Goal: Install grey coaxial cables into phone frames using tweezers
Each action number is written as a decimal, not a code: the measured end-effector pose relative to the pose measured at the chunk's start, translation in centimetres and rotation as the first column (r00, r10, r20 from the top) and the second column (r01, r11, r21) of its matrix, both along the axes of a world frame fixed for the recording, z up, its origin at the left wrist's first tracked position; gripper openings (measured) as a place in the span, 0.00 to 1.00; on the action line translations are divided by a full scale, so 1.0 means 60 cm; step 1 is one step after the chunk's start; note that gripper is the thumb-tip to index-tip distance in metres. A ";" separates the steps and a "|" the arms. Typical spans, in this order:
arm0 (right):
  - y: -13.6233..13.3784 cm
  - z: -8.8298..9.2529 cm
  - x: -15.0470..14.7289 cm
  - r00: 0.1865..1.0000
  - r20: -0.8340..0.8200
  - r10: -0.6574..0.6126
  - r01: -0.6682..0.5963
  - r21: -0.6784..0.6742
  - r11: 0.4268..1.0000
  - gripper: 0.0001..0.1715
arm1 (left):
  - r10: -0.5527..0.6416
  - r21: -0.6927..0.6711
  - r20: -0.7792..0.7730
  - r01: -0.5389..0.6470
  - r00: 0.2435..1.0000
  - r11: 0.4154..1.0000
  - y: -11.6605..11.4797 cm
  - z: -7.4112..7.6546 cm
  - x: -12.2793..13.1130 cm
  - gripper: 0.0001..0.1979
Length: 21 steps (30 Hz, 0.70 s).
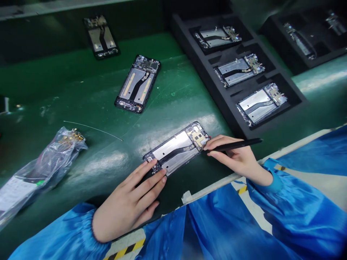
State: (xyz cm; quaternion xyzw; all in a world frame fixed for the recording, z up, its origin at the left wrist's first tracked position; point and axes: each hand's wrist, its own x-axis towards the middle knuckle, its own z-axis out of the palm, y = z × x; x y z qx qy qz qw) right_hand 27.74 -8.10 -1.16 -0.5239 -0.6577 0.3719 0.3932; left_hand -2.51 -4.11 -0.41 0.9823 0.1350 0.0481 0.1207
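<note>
An opened phone (pixel 177 150) lies slantwise on the green bench near its front edge, with its metal frame, black flex cable and circuit board exposed. My left hand (pixel 132 198) rests its outstretched fingertips on the phone's lower-left end, covering part of it. At the board end, my right hand (pixel 233 153) pinches a slim black pen-shaped tool (pixel 238 144); whether it is tweezers or a pry stick, I cannot tell. The tool's working tip is hidden by my fingers, close to the board's edge. A small red bit shows just above these fingers.
Two more opened phones (pixel 138 83) (pixel 101 37) lie farther back. A black foam tray (pixel 214 97) with several opened phones stands at right, another tray (pixel 294 66) beyond it. At left are a clear plastic bag (pixel 58 155) of small gold parts and a thin wire (pixel 93 129).
</note>
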 end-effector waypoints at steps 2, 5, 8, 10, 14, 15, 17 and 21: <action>0.000 0.000 -0.001 1.000 0.013 -0.010 0.009 0.014 1.000 0.10 | -0.001 -0.005 -0.005 0.001 1.000 1.000 0.000 0.000 -0.001 0.22; 0.000 0.002 -0.005 0.999 0.047 0.014 -0.015 0.028 1.000 0.12 | -0.003 -0.008 -0.006 0.003 1.000 1.000 0.000 0.001 -0.001 0.22; -0.002 0.004 -0.007 0.991 0.107 0.083 -0.093 0.097 0.991 0.14 | 0.001 -0.009 0.000 -0.001 1.000 1.000 -0.001 0.003 0.000 0.22; -0.003 0.004 -0.007 0.984 0.138 0.114 -0.136 0.162 0.977 0.15 | 0.014 -0.020 0.009 -0.013 1.000 1.000 -0.002 0.003 0.001 0.21; -0.006 0.003 -0.005 0.985 0.128 0.119 -0.144 0.205 0.968 0.15 | 0.067 -0.063 0.060 -0.063 0.996 0.996 -0.005 0.000 0.003 0.19; -0.007 0.003 -0.005 0.985 0.124 0.119 -0.143 0.201 0.969 0.14 | 0.076 -0.071 0.069 -0.071 0.995 0.995 -0.005 -0.001 0.004 0.19; -0.007 0.004 -0.005 0.986 0.113 0.120 -0.140 0.186 0.972 0.15 | 0.068 -0.074 0.062 -0.064 0.996 0.995 -0.005 -0.001 0.004 0.20; -0.007 0.006 -0.004 0.990 0.078 0.117 -0.127 0.143 0.981 0.14 | 0.029 -0.056 0.028 -0.028 0.999 0.998 -0.004 0.000 0.004 0.20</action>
